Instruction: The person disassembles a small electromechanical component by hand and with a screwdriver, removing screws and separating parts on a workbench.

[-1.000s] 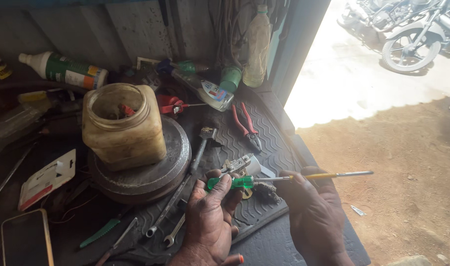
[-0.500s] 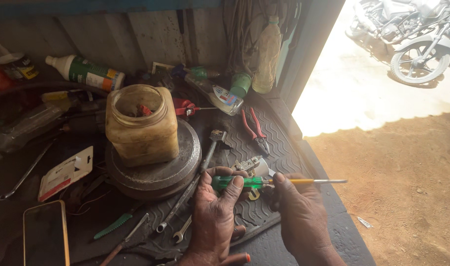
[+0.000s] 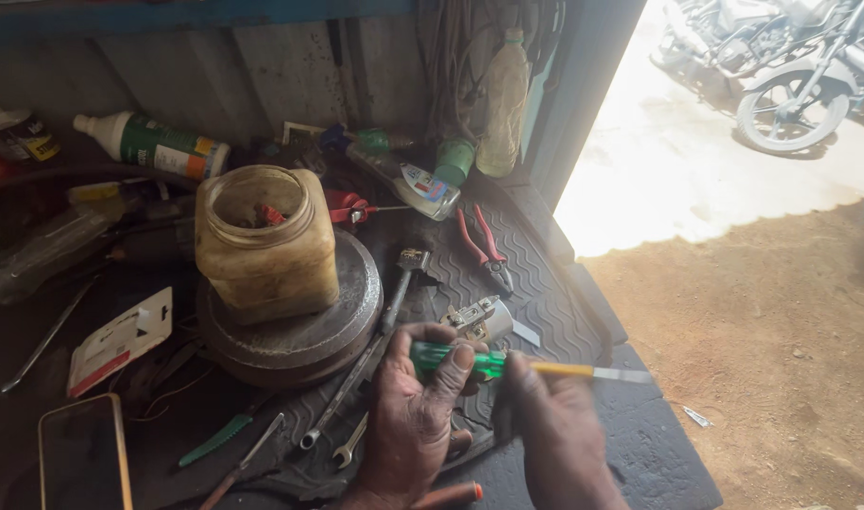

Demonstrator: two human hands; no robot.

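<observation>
- Over on the left, the phone (image 3: pixel 84 458) lying on the bench (image 3: pixel 658 463) is cut off by the lower edge, and the dark clutter behind the white card (image 3: pixel 120 340) is too dim to sort out.
- The cloudy plastic jar (image 3: pixel 266 241) stands on the round metal disc (image 3: pixel 295 326), same as a moment ago; what is inside it, I cannot make out.
- The left hand (image 3: pixel 413 420) is closed around the green handle of the screwdriver (image 3: pixel 507 364), thumb on top.
- The screwdriver has been drawn in since a second ago: less of the shaft now pokes out to the right, so the work has shifted to the handle end.
- The right hand (image 3: pixel 559 439) curls beside the shaft, but its fingers are shadowed; whether it grips, I cannot tell.
- The small metal part (image 3: pixel 479 319) just behind the hands is partly hidden.
</observation>
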